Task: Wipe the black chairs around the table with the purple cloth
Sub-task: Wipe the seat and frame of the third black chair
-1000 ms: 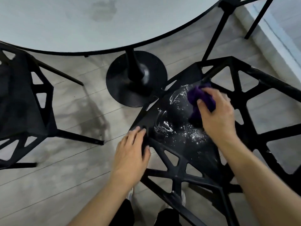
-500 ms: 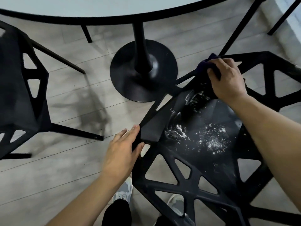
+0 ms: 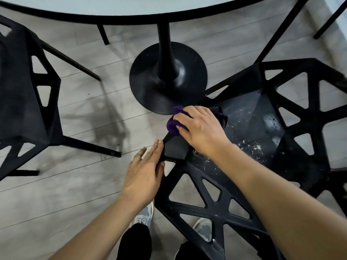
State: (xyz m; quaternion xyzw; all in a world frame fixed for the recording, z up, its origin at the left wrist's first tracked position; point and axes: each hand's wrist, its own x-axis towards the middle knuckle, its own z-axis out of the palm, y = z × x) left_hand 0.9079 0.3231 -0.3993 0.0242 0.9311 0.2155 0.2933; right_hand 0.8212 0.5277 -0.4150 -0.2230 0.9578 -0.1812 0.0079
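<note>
While my right hand point(image 3: 201, 128) is pressing the bunched purple cloth point(image 3: 174, 121) onto the front left corner of the chair point(image 3: 216, 205) seat, I am steadying the frame with my left hand point(image 3: 145, 173), which is lying open and flat, fingers together, against the chair's left edge. The right hand is curled over the cloth, gripping it under the palm, so that only the cloth's left end is showing. White crumbs and specks point(image 3: 251, 147) are lying on the seat behind the right wrist, so I am judging this chair only partly done. To do the step well, I should be keeping the cloth flat and drawing the specks together in one direction, not scattering them to the floor point(image 3: 75, 184), and keeping the left hand braced so the chair is not sliding. A second chair point(image 3: 28, 102) is standing untouched at left, near the worktop point(image 3: 131, 4) and its pedestal base point(image 3: 150, 91). Compared with half a second ago, my right hand has moved from the seat's far edge to its near left corner, and my left hand has flattened along the frame.
</note>
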